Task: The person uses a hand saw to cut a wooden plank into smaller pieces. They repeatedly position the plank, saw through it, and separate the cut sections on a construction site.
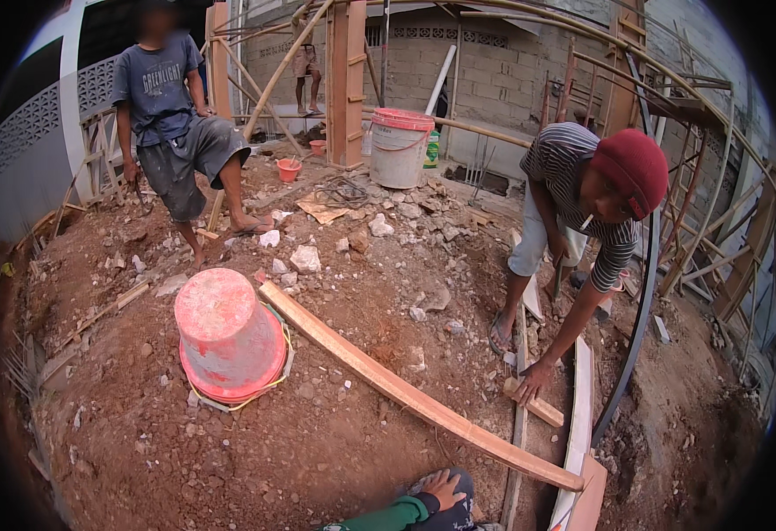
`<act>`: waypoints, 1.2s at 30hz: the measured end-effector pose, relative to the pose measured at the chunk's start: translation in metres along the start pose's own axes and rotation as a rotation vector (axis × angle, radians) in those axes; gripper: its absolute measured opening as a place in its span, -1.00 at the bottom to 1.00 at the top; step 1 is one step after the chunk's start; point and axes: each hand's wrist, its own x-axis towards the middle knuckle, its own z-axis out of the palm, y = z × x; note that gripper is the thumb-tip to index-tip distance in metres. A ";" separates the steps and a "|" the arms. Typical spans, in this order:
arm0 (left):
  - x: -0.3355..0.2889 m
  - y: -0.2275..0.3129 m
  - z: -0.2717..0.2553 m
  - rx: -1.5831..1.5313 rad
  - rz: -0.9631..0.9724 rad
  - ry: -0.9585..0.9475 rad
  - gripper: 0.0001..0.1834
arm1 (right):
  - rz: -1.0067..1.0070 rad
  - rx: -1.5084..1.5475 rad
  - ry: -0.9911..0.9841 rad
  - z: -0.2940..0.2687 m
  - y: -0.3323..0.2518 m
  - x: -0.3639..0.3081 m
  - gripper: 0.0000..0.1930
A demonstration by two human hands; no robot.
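Observation:
My left hand [442, 489], in a green sleeve, rests on my dark-trousered knee with its fingers laid out and holding nothing. My right hand is out of view. Just beyond the knee, a long wooden plank [388, 382] slants across the soil, its near end over a pale board [574, 434] and beside a pinkish board [588, 497]. A crouching co-worker in a red knit cap [627, 168] reaches down with one hand [534, 383] onto a short wood block [543, 409]. That block lies across a narrow wooden strip [519, 442].
An upturned red bucket [217, 305] stands on the rubble at left. Another person [162, 97] holds a tool at far left. Farther back are a white pail with a red lid [399, 150], wooden posts [345, 88] and bamboo scaffolding. A dark curved bar [640, 301] rises at right.

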 end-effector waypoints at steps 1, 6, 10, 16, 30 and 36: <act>-0.002 -0.003 0.003 -0.011 0.000 0.015 -0.06 | -0.008 0.031 -0.018 0.004 -0.004 0.002 -0.29; -0.002 0.005 0.005 0.114 0.116 0.086 -0.14 | 0.295 0.433 0.157 0.022 0.008 0.011 -0.70; -0.006 0.001 0.006 0.137 0.152 0.152 -0.22 | 0.306 0.376 0.110 0.009 -0.004 0.012 -0.62; -0.008 0.013 0.003 0.107 0.171 0.189 -0.32 | 0.372 0.367 0.122 -0.005 -0.007 -0.017 -0.65; 0.084 0.096 -0.036 0.199 0.548 0.593 -0.11 | 0.515 0.872 0.321 -0.152 -0.024 -0.019 -0.79; 0.164 0.133 -0.042 0.553 0.402 0.307 0.23 | 0.392 0.928 0.110 -0.148 -0.076 0.009 -0.75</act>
